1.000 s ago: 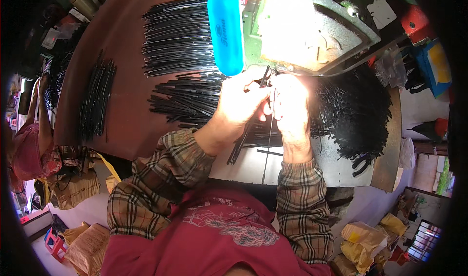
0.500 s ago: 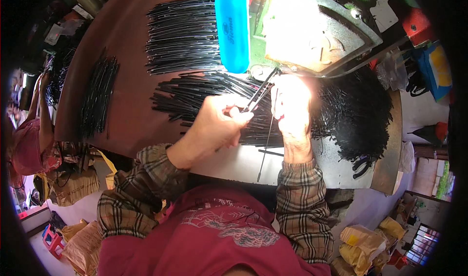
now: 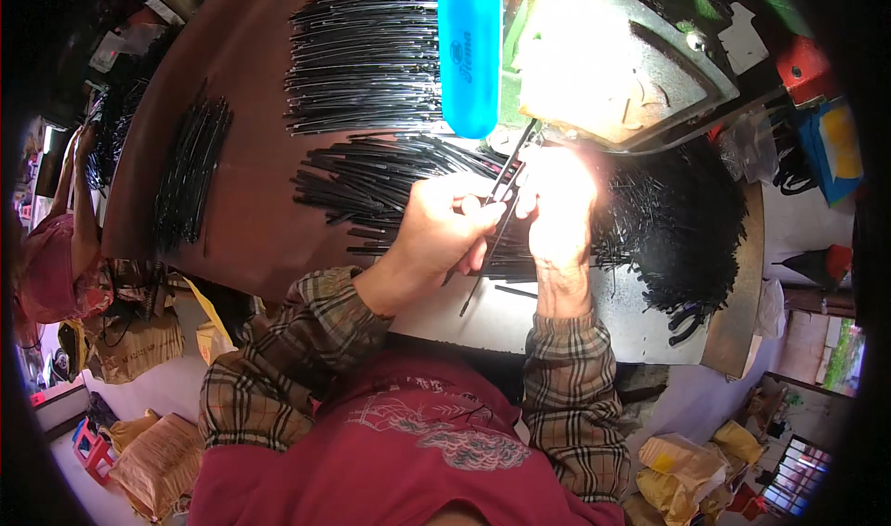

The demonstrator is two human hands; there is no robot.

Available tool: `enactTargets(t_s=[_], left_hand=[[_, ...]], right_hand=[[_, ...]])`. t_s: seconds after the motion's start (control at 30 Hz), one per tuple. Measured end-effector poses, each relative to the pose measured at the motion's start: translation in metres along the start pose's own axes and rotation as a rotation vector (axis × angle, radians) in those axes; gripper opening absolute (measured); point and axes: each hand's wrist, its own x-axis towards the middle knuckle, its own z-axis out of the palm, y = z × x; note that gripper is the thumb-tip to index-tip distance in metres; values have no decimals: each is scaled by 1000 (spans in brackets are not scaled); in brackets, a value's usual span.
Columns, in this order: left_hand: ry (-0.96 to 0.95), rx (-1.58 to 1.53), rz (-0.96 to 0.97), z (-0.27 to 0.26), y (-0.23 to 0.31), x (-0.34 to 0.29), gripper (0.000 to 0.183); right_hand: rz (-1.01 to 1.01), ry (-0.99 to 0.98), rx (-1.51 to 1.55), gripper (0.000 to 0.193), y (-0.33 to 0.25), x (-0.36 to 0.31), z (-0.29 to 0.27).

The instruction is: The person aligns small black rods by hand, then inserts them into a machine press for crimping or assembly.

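Observation:
Between the thumb and fingers of my left hand (image 3: 436, 233) is a narrow black strip (image 3: 510, 166), slanting up to the machine (image 3: 594, 90). My right hand (image 3: 564, 206) is curled close beside it, fingertips pinched near the strips; strong glare washes out its fingers. A thinner black strip (image 3: 475, 292) runs down from between my hands over the white tabletop. Under and left of my hands lies a loose pile of black strips (image 3: 357, 178). To the right of my right hand spreads a dense heap of black strips (image 3: 687, 229).
A blue bottle-shaped piece (image 3: 471, 62) hangs in front of the machine. Farther back lies a neat row of black strips (image 3: 362, 62), with a smaller bundle (image 3: 192, 173) at left on the brown surface (image 3: 246, 155). Another person's arm (image 3: 79, 168) shows at far left.
My left hand has moved slightly right, closer to my right hand. The thin strip's lower end has swung left. The whole view has shifted slightly.

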Motion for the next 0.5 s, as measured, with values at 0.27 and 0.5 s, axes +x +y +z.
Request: enactTargets(t_s=[0.27, 0.5], left_hand=[[-26, -46, 59, 4, -2, 4, 17], [-45, -77, 35, 2, -1, 2, 18]], right_hand=[[-66, 13, -58, 11, 0, 4, -1], [-19, -16, -18, 10, 0, 4, -1]])
